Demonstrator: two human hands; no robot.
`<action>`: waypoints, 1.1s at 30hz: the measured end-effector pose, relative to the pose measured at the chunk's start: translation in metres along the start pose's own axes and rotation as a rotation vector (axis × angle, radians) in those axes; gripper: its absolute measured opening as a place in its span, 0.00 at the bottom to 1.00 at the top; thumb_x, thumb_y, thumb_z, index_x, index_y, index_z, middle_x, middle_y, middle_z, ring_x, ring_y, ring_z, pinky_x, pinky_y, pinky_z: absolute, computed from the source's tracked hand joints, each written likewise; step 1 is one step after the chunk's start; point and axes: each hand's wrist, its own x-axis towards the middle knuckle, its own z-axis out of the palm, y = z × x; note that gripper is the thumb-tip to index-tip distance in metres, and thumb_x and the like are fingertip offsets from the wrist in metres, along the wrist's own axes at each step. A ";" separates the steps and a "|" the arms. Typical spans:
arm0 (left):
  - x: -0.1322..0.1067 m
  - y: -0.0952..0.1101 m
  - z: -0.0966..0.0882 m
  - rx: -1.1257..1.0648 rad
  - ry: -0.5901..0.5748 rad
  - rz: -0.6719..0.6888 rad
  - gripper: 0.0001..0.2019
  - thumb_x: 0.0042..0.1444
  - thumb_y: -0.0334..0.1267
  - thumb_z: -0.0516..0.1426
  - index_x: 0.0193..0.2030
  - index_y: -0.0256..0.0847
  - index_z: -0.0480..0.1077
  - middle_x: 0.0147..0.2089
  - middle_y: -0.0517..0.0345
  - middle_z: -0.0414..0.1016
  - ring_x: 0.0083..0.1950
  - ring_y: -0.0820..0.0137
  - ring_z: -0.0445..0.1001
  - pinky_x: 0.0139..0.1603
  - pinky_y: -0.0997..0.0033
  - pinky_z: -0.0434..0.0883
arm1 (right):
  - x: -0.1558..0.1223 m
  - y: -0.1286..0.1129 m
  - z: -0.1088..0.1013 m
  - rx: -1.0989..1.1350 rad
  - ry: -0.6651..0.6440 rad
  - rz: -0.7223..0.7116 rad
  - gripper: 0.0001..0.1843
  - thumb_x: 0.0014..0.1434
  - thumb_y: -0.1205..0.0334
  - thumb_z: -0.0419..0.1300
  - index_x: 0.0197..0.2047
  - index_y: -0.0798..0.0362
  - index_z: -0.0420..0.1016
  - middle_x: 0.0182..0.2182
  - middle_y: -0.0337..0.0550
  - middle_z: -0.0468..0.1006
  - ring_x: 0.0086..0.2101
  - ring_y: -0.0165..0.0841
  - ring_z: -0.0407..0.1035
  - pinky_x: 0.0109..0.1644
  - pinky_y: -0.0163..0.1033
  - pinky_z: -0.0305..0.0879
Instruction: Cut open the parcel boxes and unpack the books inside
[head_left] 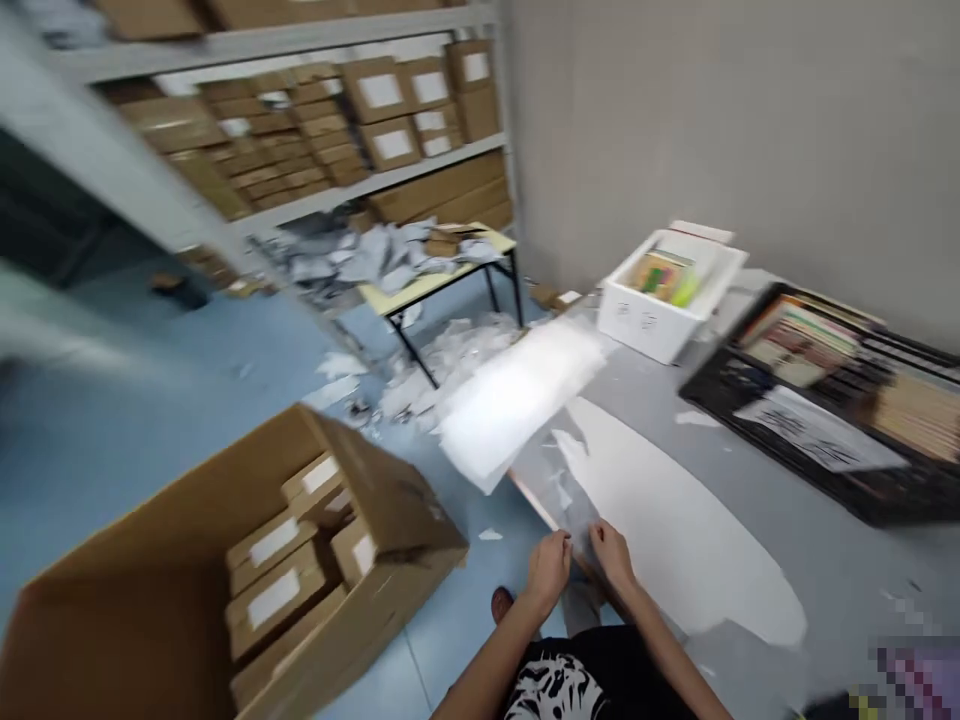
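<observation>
My left hand [550,570] is closed near the table's edge, its fingertips pinched together. Close beside it, my right hand [613,555] is also closed, fingers curled in. Anything tiny between the fingertips is too small to make out. Beyond my hands, a bright white sheet [517,405], blurred, overhangs the edge of the grey table [840,560]. A long white paper piece with a rounded end [675,510] lies flat on the tabletop, just right of my right hand. Small torn scraps [561,490] are scattered in front of my fingers.
A large open carton [420,500] with several small labelled boxes [274,597] stands at left. On the table are a white bin [645,320] and a black crate [787,450]. Behind, a small yellow table [412,290] bears crumpled paper, before shelves [300,210] of boxes.
</observation>
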 end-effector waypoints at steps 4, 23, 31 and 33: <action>-0.041 -0.068 -0.045 -0.114 0.171 -0.178 0.16 0.63 0.38 0.46 0.52 0.43 0.69 0.45 0.53 0.78 0.47 0.66 0.76 0.48 0.68 0.67 | -0.006 -0.075 0.050 -0.014 -0.118 -0.209 0.21 0.58 0.43 0.40 0.20 0.45 0.55 0.19 0.44 0.71 0.23 0.39 0.67 0.30 0.41 0.59; -0.193 -0.362 -0.231 -0.548 0.913 -0.864 0.18 0.65 0.45 0.43 0.52 0.39 0.66 0.45 0.50 0.79 0.47 0.63 0.76 0.47 0.68 0.66 | -0.064 -0.398 0.314 0.079 -0.829 -0.433 0.18 0.58 0.52 0.49 0.43 0.56 0.70 0.45 0.53 0.77 0.40 0.35 0.73 0.41 0.37 0.68; -0.110 -0.580 -0.283 -0.644 0.764 -0.971 0.24 0.62 0.47 0.49 0.59 0.31 0.59 0.59 0.34 0.69 0.60 0.57 0.68 0.56 0.63 0.63 | 0.002 -0.461 0.508 -0.228 -0.516 -0.193 0.36 0.58 0.48 0.50 0.62 0.66 0.57 0.60 0.68 0.59 0.59 0.48 0.58 0.58 0.47 0.56; -0.078 -0.626 -0.284 -0.665 0.713 -0.977 0.27 0.60 0.47 0.51 0.61 0.30 0.56 0.60 0.31 0.66 0.61 0.54 0.67 0.56 0.61 0.63 | 0.026 -0.459 0.544 -0.269 -0.456 -0.180 0.39 0.58 0.48 0.50 0.64 0.68 0.53 0.61 0.70 0.58 0.59 0.51 0.57 0.59 0.49 0.54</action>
